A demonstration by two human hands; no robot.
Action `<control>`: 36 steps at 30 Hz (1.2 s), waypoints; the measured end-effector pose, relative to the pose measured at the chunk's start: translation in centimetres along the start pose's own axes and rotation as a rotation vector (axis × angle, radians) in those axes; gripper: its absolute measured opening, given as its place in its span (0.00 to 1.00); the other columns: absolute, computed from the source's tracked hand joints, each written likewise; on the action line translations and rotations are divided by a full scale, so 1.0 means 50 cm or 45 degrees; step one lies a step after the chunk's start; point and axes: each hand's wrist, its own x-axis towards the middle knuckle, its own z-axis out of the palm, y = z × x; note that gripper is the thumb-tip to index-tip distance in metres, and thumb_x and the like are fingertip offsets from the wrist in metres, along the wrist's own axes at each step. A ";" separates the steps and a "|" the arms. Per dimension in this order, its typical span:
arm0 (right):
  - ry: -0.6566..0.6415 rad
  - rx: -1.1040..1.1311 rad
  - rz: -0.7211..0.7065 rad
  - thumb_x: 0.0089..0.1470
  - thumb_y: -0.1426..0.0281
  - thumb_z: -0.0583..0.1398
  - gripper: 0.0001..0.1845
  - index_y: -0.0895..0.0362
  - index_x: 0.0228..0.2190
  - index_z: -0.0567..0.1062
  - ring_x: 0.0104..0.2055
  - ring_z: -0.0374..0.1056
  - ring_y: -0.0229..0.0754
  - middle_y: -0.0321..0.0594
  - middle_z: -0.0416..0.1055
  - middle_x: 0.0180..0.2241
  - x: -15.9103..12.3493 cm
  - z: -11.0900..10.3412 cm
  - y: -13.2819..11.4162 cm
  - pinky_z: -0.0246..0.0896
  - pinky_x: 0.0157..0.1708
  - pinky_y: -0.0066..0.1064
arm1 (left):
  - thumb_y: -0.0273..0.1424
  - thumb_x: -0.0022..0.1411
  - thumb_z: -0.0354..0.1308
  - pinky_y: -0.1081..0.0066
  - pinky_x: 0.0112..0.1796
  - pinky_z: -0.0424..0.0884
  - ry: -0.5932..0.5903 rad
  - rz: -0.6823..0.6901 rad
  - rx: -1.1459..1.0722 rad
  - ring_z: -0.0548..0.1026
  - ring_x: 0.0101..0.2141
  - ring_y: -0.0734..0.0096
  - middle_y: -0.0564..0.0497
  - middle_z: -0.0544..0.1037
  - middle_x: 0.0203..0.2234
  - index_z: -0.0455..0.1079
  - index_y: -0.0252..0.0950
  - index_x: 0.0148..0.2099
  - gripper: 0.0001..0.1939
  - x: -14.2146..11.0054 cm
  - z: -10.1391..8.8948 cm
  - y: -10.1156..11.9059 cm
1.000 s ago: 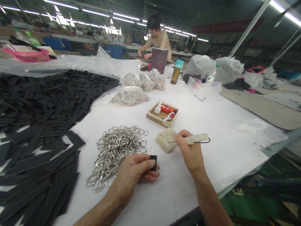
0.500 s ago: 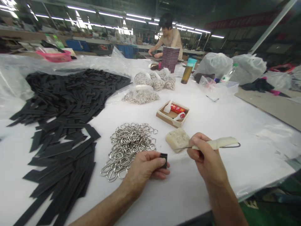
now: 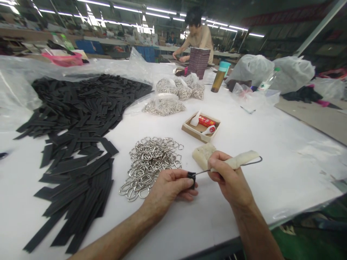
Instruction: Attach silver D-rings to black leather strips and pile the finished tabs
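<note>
Between the thumb and fingers of my left hand [image 3: 173, 186] is a small folded black strip [image 3: 192, 177]. My right hand [image 3: 226, 177] is closed around a thin metal awl-like tool [image 3: 238, 161], its handle wrapped in pale material and its rear end bent into a loop. The tool's tip meets the top of the folded strip; whether it has gone in cannot be seen. A pale, pitted block [image 3: 202, 155], partly covered by my right hand, lies just behind. Left of my left hand is a heap of silver D-shaped metal rings [image 3: 151, 162].
Many black strips [image 3: 81, 166] are piled at left. A shallow box [image 3: 202, 128] holds a red tube and white bottles. Bags of rings [image 3: 164, 106], a teal-lidded bottle [image 3: 221, 76] and a purple stack [image 3: 198, 63] stand farther back. Another person [image 3: 202, 38] works across the table.
My right hand has moved left, bringing the tool's tip from over the pale block to the folded black strip. My left hand still pinches the strip. The camera view has shifted slightly.
</note>
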 end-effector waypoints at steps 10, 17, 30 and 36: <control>-0.111 -0.056 0.034 0.50 0.67 0.59 0.15 0.57 0.18 0.62 0.17 0.43 0.30 0.26 0.50 0.13 0.003 -0.002 0.009 0.34 0.18 0.26 | 0.29 0.50 0.61 0.75 0.28 0.72 -0.042 -0.014 0.046 0.76 0.24 0.72 0.46 0.79 0.25 0.75 0.30 0.29 0.07 -0.002 -0.004 -0.004; -0.076 0.096 0.023 0.48 0.66 0.59 0.15 0.56 0.17 0.60 0.16 0.39 0.29 0.26 0.48 0.14 0.012 -0.002 -0.001 0.31 0.17 0.26 | 0.29 0.48 0.61 0.76 0.23 0.70 -0.029 -0.079 0.103 0.73 0.19 0.74 0.48 0.77 0.19 0.74 0.31 0.24 0.06 -0.004 -0.003 -0.005; 0.099 0.128 -0.186 0.50 0.67 0.59 0.12 0.56 0.20 0.64 0.17 0.42 0.30 0.26 0.49 0.14 -0.004 -0.017 0.008 0.34 0.18 0.26 | 0.29 0.47 0.61 0.77 0.20 0.70 0.030 -0.058 -0.041 0.74 0.18 0.75 0.47 0.78 0.21 0.73 0.29 0.24 0.06 -0.007 -0.006 -0.005; 0.173 -0.129 -0.334 0.50 0.66 0.60 0.09 0.56 0.23 0.67 0.20 0.49 0.32 0.28 0.54 0.17 -0.008 -0.023 0.021 0.44 0.20 0.26 | 0.28 0.47 0.61 0.79 0.18 0.69 0.034 -0.029 -0.060 0.73 0.16 0.76 0.48 0.78 0.20 0.73 0.29 0.23 0.06 -0.005 -0.006 -0.008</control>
